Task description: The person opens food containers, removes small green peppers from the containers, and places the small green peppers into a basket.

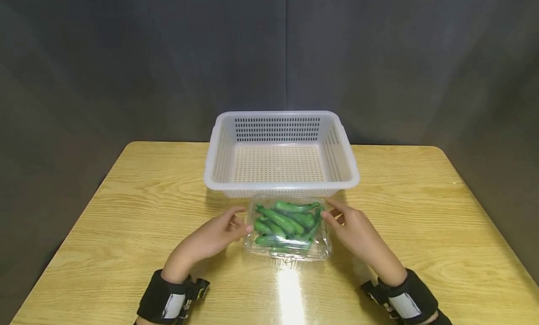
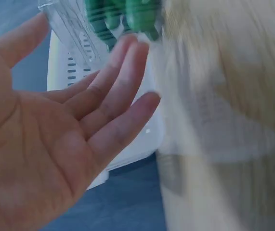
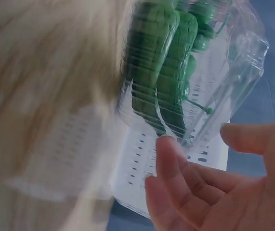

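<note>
A clear box (image 1: 322, 251) of green peppers (image 1: 282, 220) sits on the counter (image 1: 421, 213), below the middle of the head view, just under a white basket (image 1: 282, 186). The left hand (image 1: 216, 234) and right hand (image 1: 355, 227) are at its sides, fingers apart.
</note>
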Available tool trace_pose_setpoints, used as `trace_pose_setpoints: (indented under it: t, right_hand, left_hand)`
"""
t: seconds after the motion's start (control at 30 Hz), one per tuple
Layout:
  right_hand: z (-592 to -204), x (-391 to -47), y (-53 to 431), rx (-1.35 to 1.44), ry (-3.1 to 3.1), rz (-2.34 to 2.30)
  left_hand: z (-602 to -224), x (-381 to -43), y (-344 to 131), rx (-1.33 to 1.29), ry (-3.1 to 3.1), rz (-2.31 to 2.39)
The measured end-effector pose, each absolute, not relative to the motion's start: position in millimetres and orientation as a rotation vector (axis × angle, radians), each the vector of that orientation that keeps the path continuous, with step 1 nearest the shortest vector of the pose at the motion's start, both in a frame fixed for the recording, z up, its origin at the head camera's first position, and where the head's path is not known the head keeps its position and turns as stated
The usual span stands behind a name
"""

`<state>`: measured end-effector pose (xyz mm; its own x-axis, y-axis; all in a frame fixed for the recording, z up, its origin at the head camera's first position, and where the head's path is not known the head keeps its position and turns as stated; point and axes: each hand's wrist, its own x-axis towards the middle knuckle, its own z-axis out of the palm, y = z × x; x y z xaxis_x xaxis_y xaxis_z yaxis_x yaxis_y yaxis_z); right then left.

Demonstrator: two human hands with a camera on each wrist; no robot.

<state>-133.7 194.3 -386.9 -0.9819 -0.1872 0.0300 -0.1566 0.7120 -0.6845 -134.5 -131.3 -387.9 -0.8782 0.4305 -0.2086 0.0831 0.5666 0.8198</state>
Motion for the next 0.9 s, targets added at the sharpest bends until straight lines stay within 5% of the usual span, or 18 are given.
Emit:
trace_pose_setpoints:
  t: [0.3, 0.9]
  right_hand:
    - [-394.7, -140.1, 198.5, -0.241, 2.59, -1.479]
    - [-402.8, -141.7, 192.9, -0.088, 2.345, -1.759]
  left_hand:
    - [-381.8, -123.2, -121.1, 0.46, 2.736, 0.963]
    - [-384.7, -121.0, -125.7, 1.271, 3.018, 0.443]
